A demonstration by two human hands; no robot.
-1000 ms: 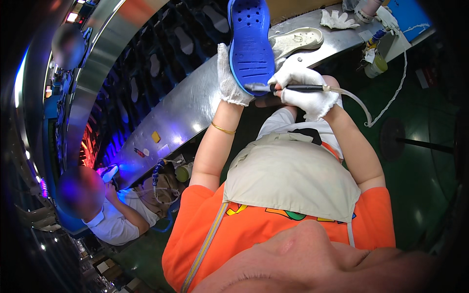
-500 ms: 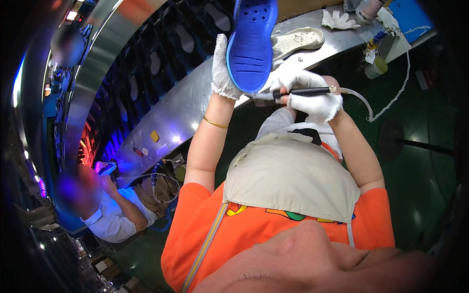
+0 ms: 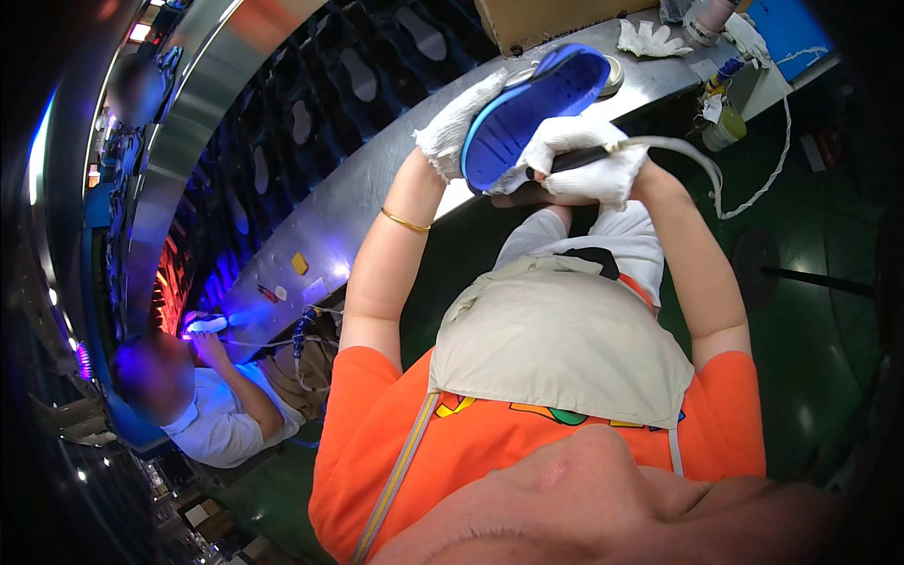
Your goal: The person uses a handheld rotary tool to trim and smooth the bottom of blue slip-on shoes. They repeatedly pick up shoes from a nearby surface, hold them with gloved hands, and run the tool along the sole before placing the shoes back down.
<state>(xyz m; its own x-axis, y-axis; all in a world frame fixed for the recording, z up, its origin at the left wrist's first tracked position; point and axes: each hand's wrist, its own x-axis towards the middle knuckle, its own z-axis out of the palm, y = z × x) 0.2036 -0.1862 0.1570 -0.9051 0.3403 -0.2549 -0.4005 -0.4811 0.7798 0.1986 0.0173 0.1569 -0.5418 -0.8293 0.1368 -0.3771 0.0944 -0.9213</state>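
My left hand (image 3: pixel 459 124), in a white knit glove, grips a blue shoe sole (image 3: pixel 537 111) along its left side. The sole is tilted, with its grooved, holed inner face turned toward me and a lighter blue rim. In my gloved right hand (image 3: pixel 589 160) is a dark pen-like brush (image 3: pixel 572 161) fed by a clear hose (image 3: pixel 692 151). Its tip is at the lower end of the sole, largely hidden by my fingers. Behind the blue sole, a white sole (image 3: pixel 613 77) on the metal bench is mostly covered.
The metal bench (image 3: pixel 377 179) runs alongside a dark conveyor (image 3: pixel 311 104) carrying several soles. A cardboard box (image 3: pixel 556 21), a loose white glove (image 3: pixel 652 40) and a jar (image 3: pixel 723 130) are at the far side. Another person (image 3: pixel 226 410) works at the left, holding a lit shoe part.
The blue sole has come down and tilted to the right, its upper end swinging right over the white sole. My right hand has moved in closer against its lower end.
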